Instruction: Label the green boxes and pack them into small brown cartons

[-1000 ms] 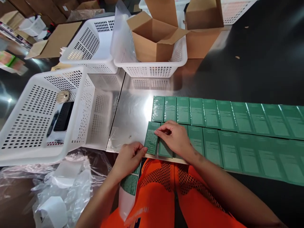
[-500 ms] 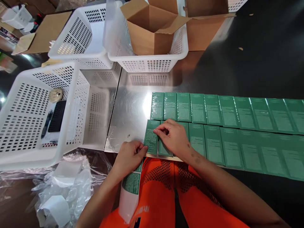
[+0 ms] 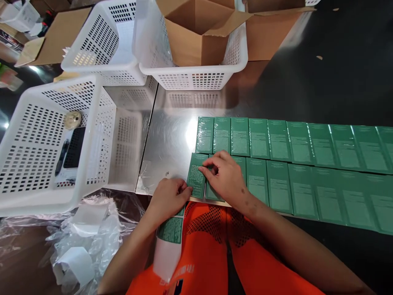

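Both hands meet at the leftmost green box [image 3: 198, 157] of the near row, at the table's front edge. A green printed label [image 3: 196, 180] lies over its face. My right hand [image 3: 225, 176] is closed in a pinch at the label's upper right edge, its wrist over the neighbouring boxes. Low on the label's left side, my left hand [image 3: 172, 196] is closed, thumb against forefinger. From under it a strip of green labels [image 3: 170, 230] on white backing hangs over the orange clothing; how the fingers grip it is partly hidden.
A far row of green boxes [image 3: 239, 135] runs right behind the near one. White baskets [image 3: 100, 123] stand left and at the back, one holding an open cardboard box [image 3: 184, 45]. Clear plastic and peeled backing paper [image 3: 76, 262] lie lower left.
The camera view has shifted slightly. Both hands keep nearly the same pose at the leftmost near box, with the label strip still hanging below the left hand.
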Demonstrator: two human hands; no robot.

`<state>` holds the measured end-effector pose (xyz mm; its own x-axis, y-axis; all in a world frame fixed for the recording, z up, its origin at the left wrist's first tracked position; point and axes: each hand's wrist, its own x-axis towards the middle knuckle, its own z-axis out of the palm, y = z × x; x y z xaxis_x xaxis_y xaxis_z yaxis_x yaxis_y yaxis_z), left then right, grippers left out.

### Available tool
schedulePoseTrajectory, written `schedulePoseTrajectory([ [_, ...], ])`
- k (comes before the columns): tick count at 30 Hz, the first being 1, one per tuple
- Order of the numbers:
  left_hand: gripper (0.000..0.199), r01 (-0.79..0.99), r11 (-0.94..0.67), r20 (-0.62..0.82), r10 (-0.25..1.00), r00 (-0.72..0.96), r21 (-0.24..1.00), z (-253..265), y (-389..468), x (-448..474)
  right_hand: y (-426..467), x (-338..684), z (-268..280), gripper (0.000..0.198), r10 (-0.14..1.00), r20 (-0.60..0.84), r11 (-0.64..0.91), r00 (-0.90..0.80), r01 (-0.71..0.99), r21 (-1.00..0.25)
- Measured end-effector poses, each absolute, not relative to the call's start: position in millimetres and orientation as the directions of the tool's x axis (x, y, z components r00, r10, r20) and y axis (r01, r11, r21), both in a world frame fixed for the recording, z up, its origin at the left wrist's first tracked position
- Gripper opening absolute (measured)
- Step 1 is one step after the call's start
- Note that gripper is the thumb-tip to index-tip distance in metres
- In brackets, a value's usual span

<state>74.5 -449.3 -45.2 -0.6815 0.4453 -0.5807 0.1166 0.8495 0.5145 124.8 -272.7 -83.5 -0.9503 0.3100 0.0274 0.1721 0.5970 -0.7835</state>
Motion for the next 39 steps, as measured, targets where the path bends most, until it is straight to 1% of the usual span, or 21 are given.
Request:
schedulePoseTrajectory([
  [2,0.033,0.156,0.855,-0.590,0.463,-0.662,0.495,-45.9,-449.6,72.7,-272.1,124.3,-83.9,0.032,0.351,0.000,0.565,-0.936,0.212,-0.798],
  [3,0.036,0.173,0.855,-0.595,0.471,-0.651,0.488,-46.6,-450.4,72.1,-271.9,123.7,-83.9,0.037,0.350,-0.013,0.563,-0.937,0.221,-0.797],
  [4,0.039,0.182,0.858,-0.602,0.474,-0.643,0.480,-47.5,-451.6,71.7,-271.8,122.9,-83.6,0.035,0.335,-0.022,0.572,-0.942,0.222,-0.790],
  [7,0.046,0.162,0.868,-0.613,0.453,-0.648,0.470,-51.6,-457.2,73.3,-272.6,121.1,-81.9,0.019,0.273,-0.014,0.622,-0.962,0.188,-0.760],
  [10,0.045,0.125,0.835,-0.577,0.471,-0.667,0.536,-57.6,-462.0,79.6,-273.0,125.3,-77.5,0.011,0.276,0.082,0.667,-0.958,0.130,-0.733],
  [13,0.044,0.119,0.785,-0.523,0.509,-0.684,0.608,-64.0,-463.4,86.5,-269.7,140.2,-68.8,0.015,0.295,0.249,0.715,-0.923,0.040,-0.698],
  [16,0.045,0.126,0.770,-0.497,0.518,-0.697,0.626,-66.3,-463.5,87.9,-262.2,159.9,-58.3,0.015,0.322,0.376,0.729,-0.869,-0.026,-0.684],
  [21,0.048,0.210,0.794,-0.493,0.535,-0.686,0.571,-51.2,-463.7,78.5,-253.9,177.4,-45.7,0.011,0.331,0.412,0.694,-0.849,-0.077,-0.715],
  [23,0.048,0.171,0.783,-0.391,0.471,-0.790,0.597,-39.1,-458.2,76.0,-258.6,178.8,-41.2,0.009,0.348,0.410,0.638,-0.843,-0.107,-0.763],
  [25,0.047,0.120,0.729,-0.180,0.320,-0.930,0.674,-26.2,-445.9,75.4,-268.8,179.6,-36.2,0.010,0.368,0.389,0.544,-0.845,-0.143,-0.827],
  [27,0.045,0.126,0.644,0.042,0.143,-0.989,0.755,-15.6,-428.1,75.2,-281.9,180.8,-31.7,0.039,0.327,0.299,0.416,-0.897,-0.148,-0.897],
  [29,0.043,0.162,0.563,0.185,0.015,-0.983,0.810,-9.5,-411.0,73.3,-292.7,181.8,-29.9,0.070,0.210,0.135,0.268,-0.969,-0.075,-0.960],
  [30,0.042,0.172,0.521,0.223,-0.035,-0.974,0.836,-8.1,-405.0,71.3,-295.7,181.8,-30.5,0.074,0.168,0.051,0.201,-0.984,-0.016,-0.980],
  [31,0.042,0.173,0.469,0.234,-0.075,-0.969,0.866,-7.7,-401.6,68.6,-296.4,181.2,-31.9,0.070,0.158,-0.015,0.148,-0.987,0.039,-0.988],
  [32,0.041,0.163,0.405,0.216,-0.087,-0.973,0.900,-7.9,-401.1,65.6,-294.8,180.0,-34.0,0.061,0.179,-0.057,0.111,-0.982,0.078,-0.991],
  [33,0.038,0.133,0.335,0.158,-0.048,-0.986,0.933,-8.6,-403.1,62.4,-290.9,178.1,-36.5,0.053,0.217,-0.075,0.090,-0.973,0.096,-0.991],
  [34,0.035,0.071,0.269,0.061,0.045,-0.997,0.960,-9.5,-407.3,59.3,-285.3,175.9,-39.0,0.049,0.253,-0.079,0.086,-0.964,0.104,-0.991],
  [35,0.038,-0.018,0.227,-0.060,0.177,-0.982,0.974,-10.3,-412.9,56.8,-278.6,173.3,-41.2,0.048,0.272,-0.076,0.098,-0.959,0.106,-0.989],
  [37,0.048,-0.193,0.236,-0.278,0.410,-0.869,0.952,-11.3,-425.2,54.5,-264.9,167.9,-43.8,0.044,0.268,-0.042,0.163,-0.962,0.088,-0.983],
  [38,0.045,-0.249,0.260,-0.346,0.455,-0.821,0.933,-11.5,-430.6,54.9,-259.2,165.5,-44.0,0.041,0.283,0.003,0.226,-0.959,0.063,-0.972],
  [39,0.038,-0.279,0.270,-0.377,0.454,-0.807,0.922,-11.6,-435.0,56.4,-255.0,163.4,-43.5,0.037,0.313,0.077,0.315,-0.947,0.027,-0.949],
])
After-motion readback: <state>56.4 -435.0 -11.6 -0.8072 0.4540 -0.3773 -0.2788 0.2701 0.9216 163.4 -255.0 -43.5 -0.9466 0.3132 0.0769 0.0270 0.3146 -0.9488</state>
